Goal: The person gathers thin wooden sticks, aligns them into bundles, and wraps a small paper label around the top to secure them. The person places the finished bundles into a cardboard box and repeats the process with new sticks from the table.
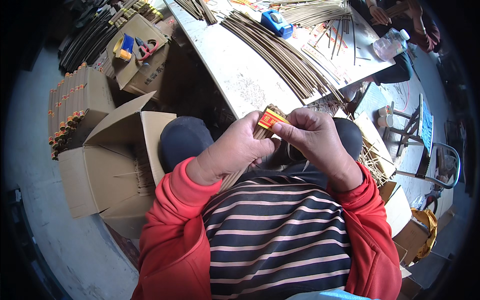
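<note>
A bundle of brown incense sticks [261, 132] is held upright over my lap, its lower ends slanting down toward my left sleeve. Wrapped around its top is a red and yellow paper label [272, 119]. My left hand [227, 152] is closed around the sticks just below this label. With thumb and fingers, my right hand [320, 137] pinches the label's right edge against the bundle. My right fingers behind the bundle are partly hidden.
Ahead is a white table [240, 80] with loose incense sticks [280, 55], a blue tape dispenser [276, 24] and a plastic bottle [390, 46]. A co-worker's hands [387, 14] are at far right. An open cardboard box [107, 172], labelled bundles [66, 102] and scissors [146, 50] are left.
</note>
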The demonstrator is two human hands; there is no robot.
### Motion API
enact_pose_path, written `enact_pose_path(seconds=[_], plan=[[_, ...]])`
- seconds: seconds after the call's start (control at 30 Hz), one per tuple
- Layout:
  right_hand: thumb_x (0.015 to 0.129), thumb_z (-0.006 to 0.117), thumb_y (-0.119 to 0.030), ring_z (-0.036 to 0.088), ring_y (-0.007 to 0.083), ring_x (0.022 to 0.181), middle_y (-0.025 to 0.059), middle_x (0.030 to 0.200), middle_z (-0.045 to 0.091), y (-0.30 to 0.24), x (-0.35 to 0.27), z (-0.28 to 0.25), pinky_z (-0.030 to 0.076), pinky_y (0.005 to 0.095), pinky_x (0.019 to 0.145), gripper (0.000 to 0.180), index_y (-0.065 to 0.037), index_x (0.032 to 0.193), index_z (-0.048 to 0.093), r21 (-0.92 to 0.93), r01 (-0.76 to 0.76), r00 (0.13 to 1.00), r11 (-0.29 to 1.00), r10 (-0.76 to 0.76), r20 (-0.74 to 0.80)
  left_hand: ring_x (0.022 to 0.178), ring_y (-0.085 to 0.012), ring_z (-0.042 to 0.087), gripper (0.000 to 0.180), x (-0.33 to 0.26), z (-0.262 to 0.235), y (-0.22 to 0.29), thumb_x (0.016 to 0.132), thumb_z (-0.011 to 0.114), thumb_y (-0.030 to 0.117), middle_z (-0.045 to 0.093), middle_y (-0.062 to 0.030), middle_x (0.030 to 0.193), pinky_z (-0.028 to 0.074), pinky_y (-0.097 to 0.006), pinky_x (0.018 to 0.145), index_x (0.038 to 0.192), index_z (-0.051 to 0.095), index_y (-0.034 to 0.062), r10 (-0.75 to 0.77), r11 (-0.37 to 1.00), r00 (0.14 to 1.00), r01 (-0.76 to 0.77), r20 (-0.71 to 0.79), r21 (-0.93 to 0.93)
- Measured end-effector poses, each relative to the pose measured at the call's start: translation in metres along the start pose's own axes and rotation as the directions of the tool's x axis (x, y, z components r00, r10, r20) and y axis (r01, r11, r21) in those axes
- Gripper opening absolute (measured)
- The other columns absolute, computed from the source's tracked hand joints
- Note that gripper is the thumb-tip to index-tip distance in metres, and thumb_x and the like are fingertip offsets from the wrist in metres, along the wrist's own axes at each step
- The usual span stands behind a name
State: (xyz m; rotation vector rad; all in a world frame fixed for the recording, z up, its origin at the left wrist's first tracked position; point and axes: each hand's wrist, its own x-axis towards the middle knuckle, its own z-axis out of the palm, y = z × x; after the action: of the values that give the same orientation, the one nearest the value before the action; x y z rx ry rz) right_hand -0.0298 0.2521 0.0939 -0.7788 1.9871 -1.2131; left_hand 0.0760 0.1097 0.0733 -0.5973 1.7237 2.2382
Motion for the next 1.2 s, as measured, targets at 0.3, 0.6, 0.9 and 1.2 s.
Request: enact_pose_path(seconds=[0.3, 0.6, 0.9, 1.2], plan=[[0.083, 0.067, -0.026, 0.038, 0.0036, 0.048, -0.0009, 0.051, 0.046, 0.001, 0.000, -0.001, 0.034, 0.0233, 0.041, 0.030, 0.003, 0.076, 0.064, 0.024, 0.020, 1.000, 1.000, -0.020, 0.002, 0.060, -0.0057, 0.050, 0.032, -0.004, -0.001, 0.000, 0.087, 0.055, 0.022, 0.053, -0.0022, 0.078, 0.043, -0.018, 0.052, 0.110, 0.047, 0.0008, 0.068, 0.997, 0.996, -0.070, 0.055, 0.041], [0.084, 0.066, -0.028, 0.038, 0.0037, 0.047, -0.0014, 0.050, 0.045, 0.005, 0.000, -0.002, 0.033, 0.0229, 0.041, 0.031, 0.002, 0.076, 0.064, 0.033, 0.064, 0.998, 0.997, -0.064, 0.004, 0.054, -0.0060, 0.047, 0.055, -0.005, -0.002, -0.001, 0.093, 0.030, 0.054, 0.050, -0.0028, 0.070, 0.041, -0.017, 0.050, 0.103, 0.048, 0.0023, 0.141, 0.989, 0.988, -0.144, 0.065, 0.041], [0.085, 0.065, -0.027, 0.033, 0.0019, 0.048, -0.0048, 0.051, 0.042, 0.010, 0.003, -0.009, 0.028, 0.0218, 0.039, 0.031, 0.000, 0.071, 0.061, 0.130, 0.102, 0.988, 0.986, -0.116, 0.104, 0.051, -0.0064, 0.047, 0.052, -0.002, -0.003, -0.005, 0.094, 0.032, 0.050, 0.053, -0.0049, 0.070, 0.039, -0.017, 0.048, 0.103, 0.048, 0.0013, 0.111, 0.992, 0.990, -0.105, 0.087, -0.072], [0.086, 0.064, -0.028, 0.034, 0.0014, 0.047, -0.0055, 0.051, 0.043, 0.012, 0.003, -0.009, 0.026, 0.0210, 0.039, 0.032, -0.001, 0.070, 0.060, 0.155, 0.088, 0.989, 0.984, -0.105, 0.104, 0.051, -0.0054, 0.047, 0.057, -0.001, -0.003, -0.005, 0.092, 0.036, 0.054, 0.053, -0.0046, 0.069, 0.038, -0.016, 0.047, 0.105, 0.049, -0.0005, 0.103, 0.991, 0.991, -0.094, 0.089, -0.096]])
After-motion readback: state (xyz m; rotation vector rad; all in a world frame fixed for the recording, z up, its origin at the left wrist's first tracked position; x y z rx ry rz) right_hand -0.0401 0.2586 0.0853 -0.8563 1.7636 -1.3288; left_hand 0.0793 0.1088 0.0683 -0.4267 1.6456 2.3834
